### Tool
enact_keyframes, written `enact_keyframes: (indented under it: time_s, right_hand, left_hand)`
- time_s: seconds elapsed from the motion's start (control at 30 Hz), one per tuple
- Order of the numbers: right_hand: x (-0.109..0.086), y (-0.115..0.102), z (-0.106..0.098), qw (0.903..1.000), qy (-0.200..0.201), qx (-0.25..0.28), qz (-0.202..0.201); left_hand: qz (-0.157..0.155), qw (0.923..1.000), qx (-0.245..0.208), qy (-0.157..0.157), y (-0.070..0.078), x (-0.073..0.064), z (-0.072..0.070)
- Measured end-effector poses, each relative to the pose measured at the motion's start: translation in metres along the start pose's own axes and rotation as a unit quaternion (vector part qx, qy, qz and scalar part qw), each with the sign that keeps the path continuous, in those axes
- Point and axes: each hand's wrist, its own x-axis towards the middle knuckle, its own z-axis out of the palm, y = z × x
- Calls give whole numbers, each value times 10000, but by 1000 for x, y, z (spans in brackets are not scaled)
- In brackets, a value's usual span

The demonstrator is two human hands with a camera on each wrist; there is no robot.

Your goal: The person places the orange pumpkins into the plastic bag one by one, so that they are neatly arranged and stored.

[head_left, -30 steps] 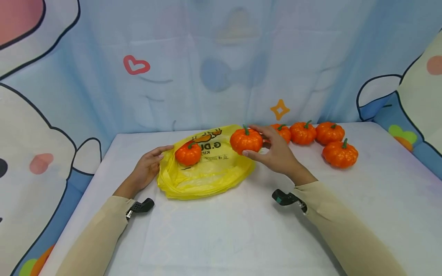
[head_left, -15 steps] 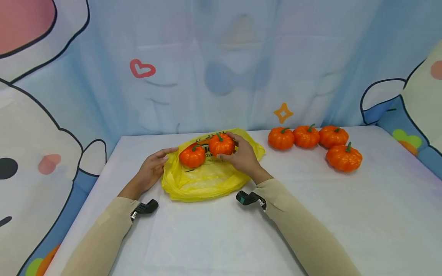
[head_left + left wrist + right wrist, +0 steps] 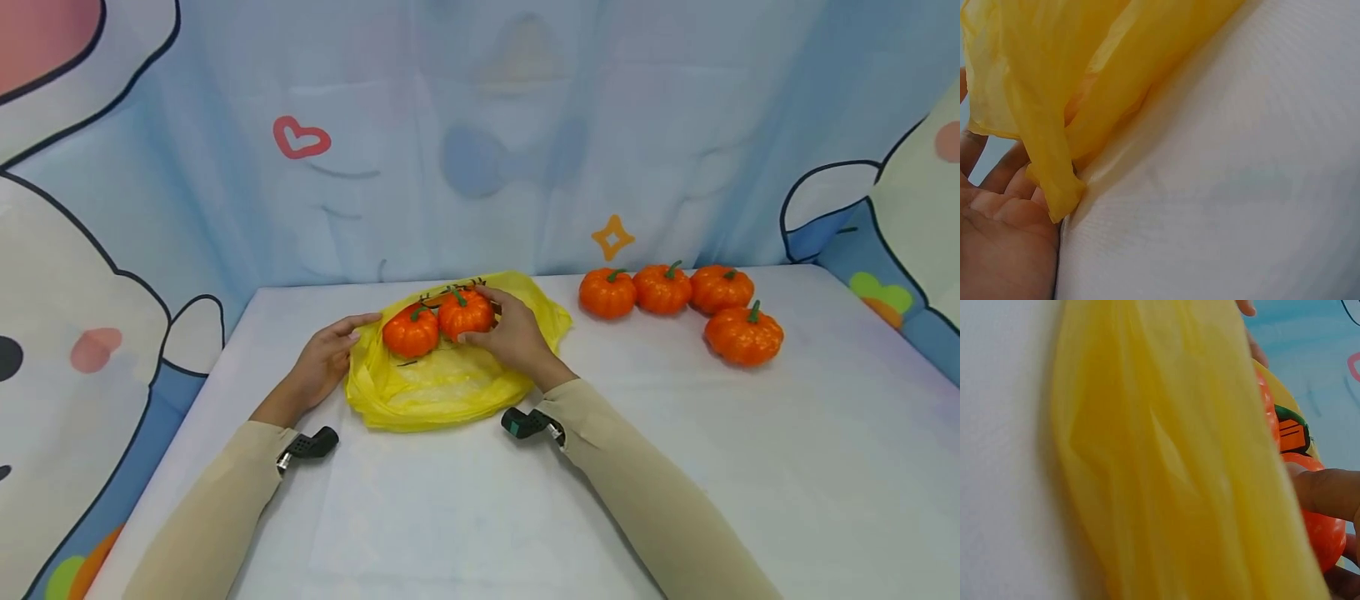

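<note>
A yellow plastic bag (image 3: pixel 450 392) with dark print lies on the table, and a small orange toy pumpkin (image 3: pixel 409 332) with a green stem sits on it or in it; I cannot tell which. My right hand (image 3: pixel 513 333) grips a second toy pumpkin (image 3: pixel 463 313) between thumb and fingers, right beside the first one. At the bag's left edge is my left hand (image 3: pixel 321 360). Its loosely bent fingers (image 3: pixel 1007 169) touch the yellow plastic in the left wrist view, the palm facing it. In the right wrist view the bag's near side covers part of the held pumpkin (image 3: pixel 1325 540).
Several more toy pumpkins (image 3: pixel 663 289) stand at the back right of the white table (image 3: pixel 450 508), one of them (image 3: pixel 743 335) slightly nearer. Behind the table hangs a light blue cartoon curtain (image 3: pixel 390 208).
My right hand has carried its pumpkin leftward over the bag until it is beside the other one. The left hand has stayed at the bag's left edge.
</note>
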Motion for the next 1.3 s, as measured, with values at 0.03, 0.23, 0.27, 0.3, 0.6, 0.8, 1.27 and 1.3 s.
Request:
enact_keyframes:
  time_s: [0.03, 0.23, 0.27, 0.3, 0.6, 0.8, 1.27, 1.3]
  right_hand:
    - [1, 0, 1, 10000, 19, 38, 6]
    - [6, -1, 7, 9999, -65, -6, -86]
    - [6, -1, 8, 9999, -83, -51, -68]
    - [6, -1, 8, 9999, -106, -93, -53]
    - [5, -1, 9, 9994, -262, -189, 98]
    - [1, -9, -1, 9974, -518, -451, 217]
    - [-39, 2, -127, 9871, 1151, -1034, -415]
    - [-43, 9, -137, 9823, 1459, -1087, -436]
  left_hand:
    - [14, 10000, 5, -10, 1, 0, -1]
    - [29, 10000, -3, 24, 2, 1, -5]
    - [24, 10000, -5, 19, 2, 1, -6]
    - [18, 10000, 4, 21, 2, 1, -6]
    - [12, 10000, 12, 65, 1, 2, -5]
    - [-5, 10000, 0, 60, -1, -1, -5]
    - [-17, 10000, 26, -36, -3, 3, 0]
    - [-8, 10000, 49, -28, -2, 3, 0]
